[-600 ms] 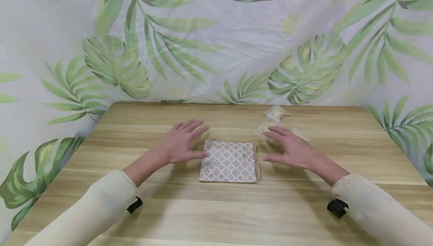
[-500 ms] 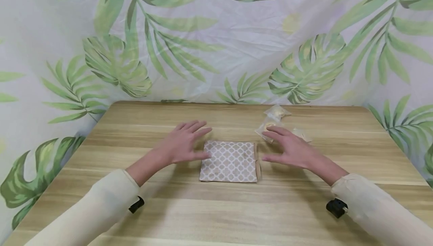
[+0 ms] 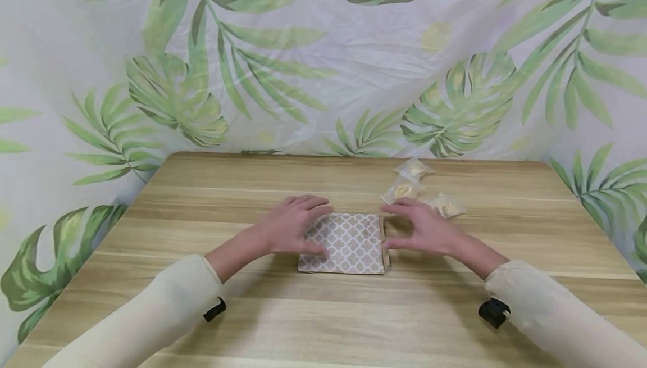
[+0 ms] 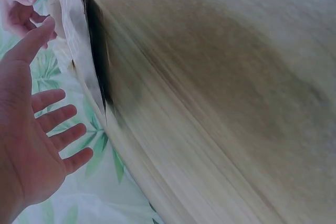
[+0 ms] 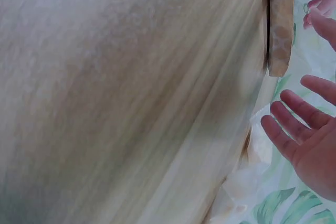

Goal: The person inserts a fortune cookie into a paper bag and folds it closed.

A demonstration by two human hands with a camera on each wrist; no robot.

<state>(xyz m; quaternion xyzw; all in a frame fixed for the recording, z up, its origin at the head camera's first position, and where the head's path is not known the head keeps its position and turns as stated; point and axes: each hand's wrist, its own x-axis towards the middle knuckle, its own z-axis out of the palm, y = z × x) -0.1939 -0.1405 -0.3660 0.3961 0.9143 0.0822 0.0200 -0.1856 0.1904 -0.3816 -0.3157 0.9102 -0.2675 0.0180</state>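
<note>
A flat paper bag [image 3: 349, 244] with a beige-and-white quatrefoil pattern lies at the middle of the table. My left hand [image 3: 290, 226] hovers over its left side, thumb and fingers spread. In the left wrist view this hand [image 4: 31, 135] shows straight, separated fingers apart from the bag [image 4: 76, 30]. At the bag's right edge is my right hand [image 3: 427, 227], thumb close to that edge; contact there cannot be told. The right wrist view shows the right hand [image 5: 310, 140] with loosely extended fingers and nothing held, below the bag's brown end [image 5: 281, 24].
Several small clear packets with pale yellow contents lie beyond my right hand: one packet [image 3: 414, 168] farthest back, another packet [image 3: 404, 189] before it, and a packet [image 3: 447, 205] to the right. The wooden table [image 3: 323, 323] ends at a leaf-print cloth [image 3: 283, 87].
Both hands have moved inward and slightly nearer to me. The left hand now reaches over the bag's left part, and the right hand is closer to its right edge. The bag has not moved.
</note>
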